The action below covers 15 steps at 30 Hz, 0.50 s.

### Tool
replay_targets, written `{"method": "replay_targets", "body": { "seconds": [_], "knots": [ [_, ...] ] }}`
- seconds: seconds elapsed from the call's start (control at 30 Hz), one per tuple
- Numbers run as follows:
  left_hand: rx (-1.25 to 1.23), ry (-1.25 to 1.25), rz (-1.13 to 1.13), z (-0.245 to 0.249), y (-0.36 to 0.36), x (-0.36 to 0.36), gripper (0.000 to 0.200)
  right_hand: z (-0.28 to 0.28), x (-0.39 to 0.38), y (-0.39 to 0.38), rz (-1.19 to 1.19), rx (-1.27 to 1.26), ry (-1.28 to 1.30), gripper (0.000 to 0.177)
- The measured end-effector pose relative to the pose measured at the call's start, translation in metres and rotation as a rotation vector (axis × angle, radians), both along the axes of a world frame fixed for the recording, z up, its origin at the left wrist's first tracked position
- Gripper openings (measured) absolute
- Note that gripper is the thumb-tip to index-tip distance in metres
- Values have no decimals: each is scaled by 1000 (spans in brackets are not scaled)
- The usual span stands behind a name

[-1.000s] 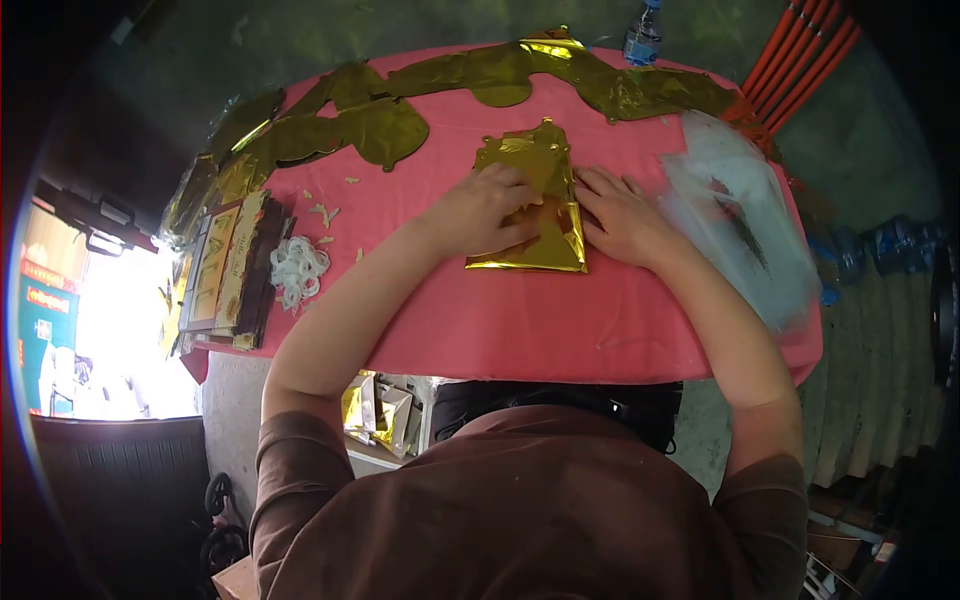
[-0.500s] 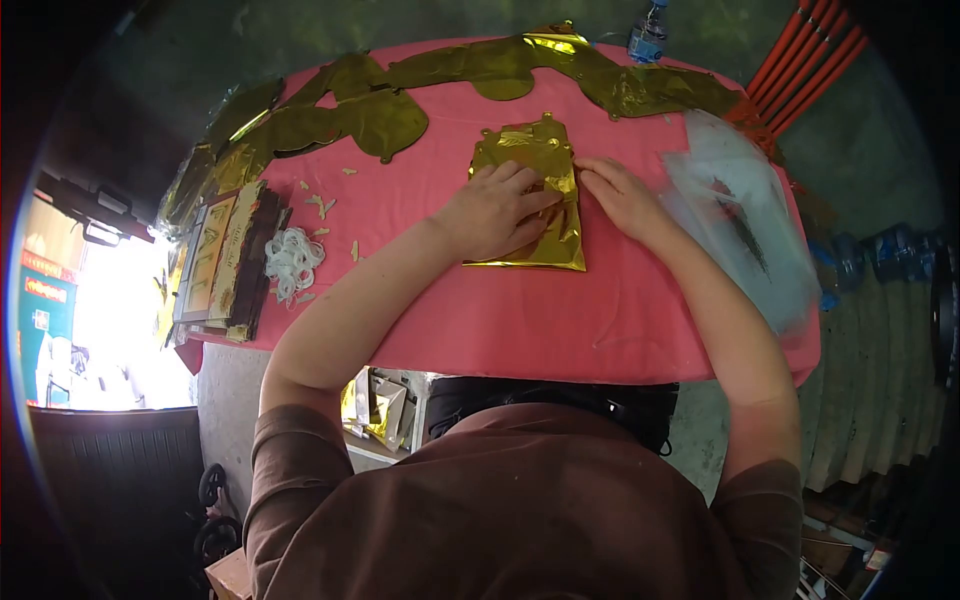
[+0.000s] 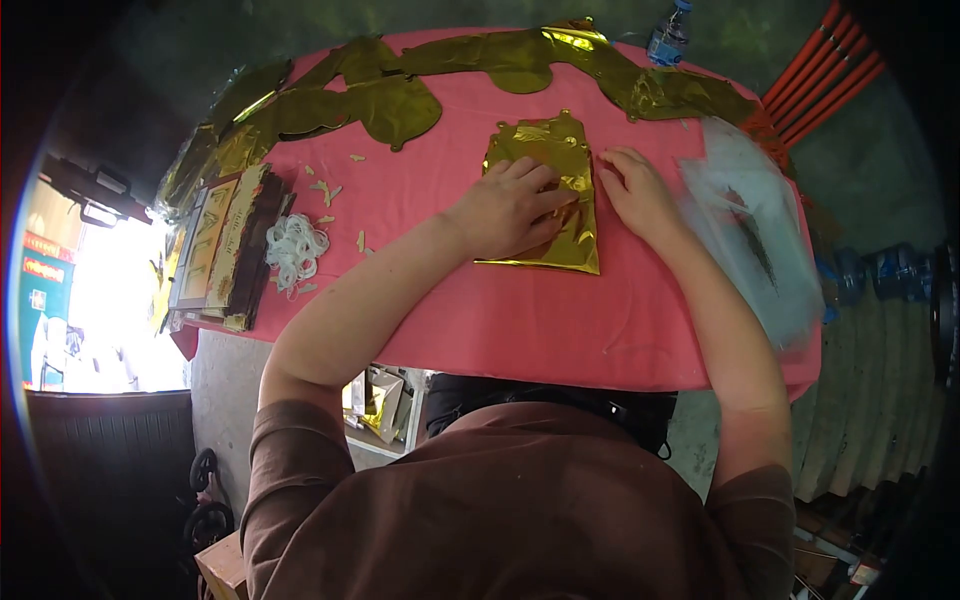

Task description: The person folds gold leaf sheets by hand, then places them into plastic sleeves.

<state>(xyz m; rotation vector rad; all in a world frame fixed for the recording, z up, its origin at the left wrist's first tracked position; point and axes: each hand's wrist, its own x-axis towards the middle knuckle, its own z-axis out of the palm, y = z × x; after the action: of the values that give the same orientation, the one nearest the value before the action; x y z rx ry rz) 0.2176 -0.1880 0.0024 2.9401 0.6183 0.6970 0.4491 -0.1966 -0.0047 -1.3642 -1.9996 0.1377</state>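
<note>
A folded gold foil balloon (image 3: 572, 235), flat and shiny, lies on the pink tablecloth in front of me. My left hand (image 3: 508, 208) rests on its left and middle part with the fingers spread, holding nothing. Just off the balloon's right edge is my right hand (image 3: 640, 195), its fingers loosely bent and a little apart, with nothing visible in them. Small tabs stick up along the balloon's far edge.
Flat gold foil balloons (image 3: 400, 110) line the table's far edge, with a water bottle (image 3: 669, 35) behind them. Printed cards (image 3: 215, 245), white string (image 3: 296, 250) and small scraps (image 3: 322, 188) lie at left. Clear plastic bags (image 3: 750, 230) cover the right side of the pink tablecloth (image 3: 500, 330).
My right hand has come away from the balloon's right edge, leaving a small gap. My left hand stays on the balloon. The whole view has shifted slightly.
</note>
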Motion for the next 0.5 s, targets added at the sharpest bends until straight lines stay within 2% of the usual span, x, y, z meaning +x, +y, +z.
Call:
{"method": "replay_targets", "body": {
  "seconds": [0.1,0.23,0.33,0.43,0.5],
  "knots": [
    [-11,-4,-6,0,0,0,40,9,-2,-12,17,-87,-84,23],
    [-31,-4,11,-3,1,1,37,23,-8,-32,55,-156,-50,23],
    [-36,-29,16,-4,1,1,35,33,-9,-53,85,-305,-73,29],
    [-63,23,28,-1,0,1,39,35,-14,-75,151,-313,-15,33],
    [-92,82,41,2,-1,1,42,28,-16,-86,253,-86,-302,42]
  ]
}}
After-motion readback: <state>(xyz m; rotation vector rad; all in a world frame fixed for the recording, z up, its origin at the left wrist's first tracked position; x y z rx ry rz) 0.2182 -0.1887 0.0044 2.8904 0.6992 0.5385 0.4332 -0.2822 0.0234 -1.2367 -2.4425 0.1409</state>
